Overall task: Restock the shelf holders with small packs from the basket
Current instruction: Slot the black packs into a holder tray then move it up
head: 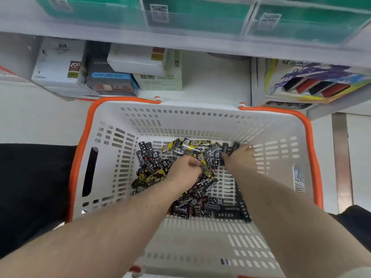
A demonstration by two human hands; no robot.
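Note:
A white plastic basket [124, 125] with an orange rim stands on the floor below me. Several small black, white and yellow patterned packs [186, 149] lie heaped on its bottom. My left hand [184, 169] is down in the heap, its fingers curled round some packs near the middle. My right hand [240, 157] reaches to the far right of the heap and grips a few black packs [230, 148]. Clear shelf holders [200, 23] with green boxes inside run along the top of the view.
Under the shelf stand white and dark product boxes [60, 63] at the left and a colourful display carton [313, 83] at the right. A black mat [34, 187] lies left of the basket. A metal post [341, 157] stands at the right.

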